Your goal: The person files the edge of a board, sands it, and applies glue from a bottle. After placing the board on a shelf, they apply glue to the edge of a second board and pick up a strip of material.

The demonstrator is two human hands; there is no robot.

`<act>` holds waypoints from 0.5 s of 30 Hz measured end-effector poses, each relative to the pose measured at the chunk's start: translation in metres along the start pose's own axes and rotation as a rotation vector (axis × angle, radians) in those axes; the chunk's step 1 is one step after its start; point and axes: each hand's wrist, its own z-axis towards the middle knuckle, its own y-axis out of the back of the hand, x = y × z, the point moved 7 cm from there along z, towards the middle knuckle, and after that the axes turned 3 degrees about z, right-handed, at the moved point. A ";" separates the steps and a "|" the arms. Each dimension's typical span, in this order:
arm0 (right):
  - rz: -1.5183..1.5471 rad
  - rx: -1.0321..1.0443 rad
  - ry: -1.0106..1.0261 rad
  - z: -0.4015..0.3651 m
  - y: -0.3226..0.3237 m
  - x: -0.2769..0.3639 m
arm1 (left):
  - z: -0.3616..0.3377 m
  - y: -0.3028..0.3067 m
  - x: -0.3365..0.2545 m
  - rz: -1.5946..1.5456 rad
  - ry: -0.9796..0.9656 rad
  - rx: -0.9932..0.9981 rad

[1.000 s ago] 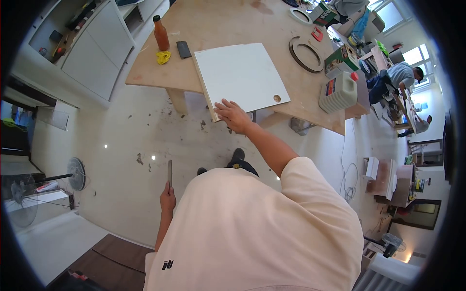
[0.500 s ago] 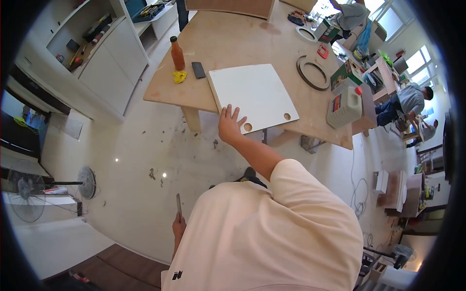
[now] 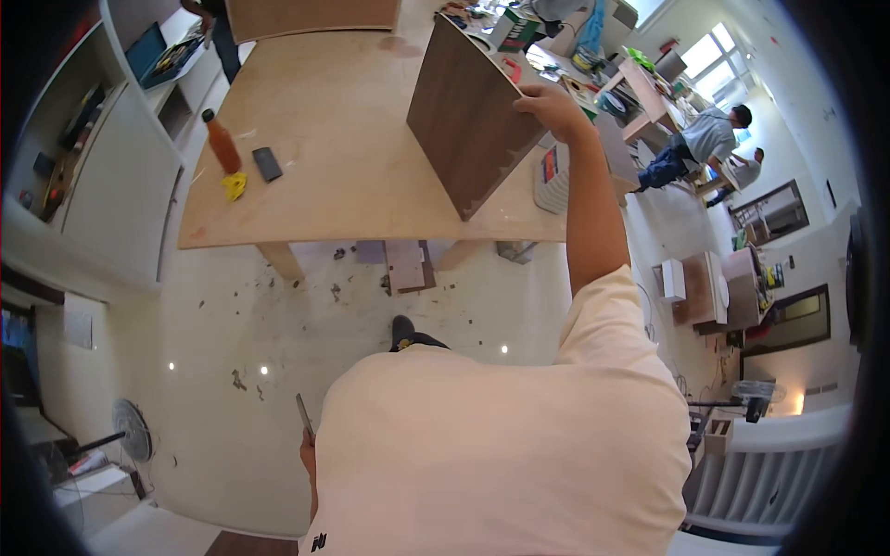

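Note:
My right hand grips the top edge of a cabinet panel, fingers closed over its upper right part. The panel stands tilted up on the wooden worktable, its brown wood-grain side facing me. At my left side, low and away from the table, my left hand is closed around a narrow flat metal tool pointing upward. I cannot make out whether that tool is a file or a blade.
On the table's left stand an orange-red bottle, a crumpled yellow piece and a dark block. A plastic jug is behind the panel's right side. Co-workers are at the right; a fan stands lower left.
The panel, lying flat with its white side and two round holes up, is now raised on edge, brown side showing. My right hand went from its near edge to its top. The left still holds the tool.

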 end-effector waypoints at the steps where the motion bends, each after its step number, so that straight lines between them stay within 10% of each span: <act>1: 0.068 -0.032 -0.023 -0.008 0.014 -0.008 | 0.000 -0.006 -0.024 0.142 -0.056 -0.029; 6: 0.487 -0.258 0.147 -0.030 0.019 -0.065 | 0.031 -0.011 -0.078 0.624 -0.251 -0.106; 15: 0.352 -0.583 0.179 -0.053 -0.046 -0.119 | 0.078 -0.025 -0.117 0.485 -0.147 -0.058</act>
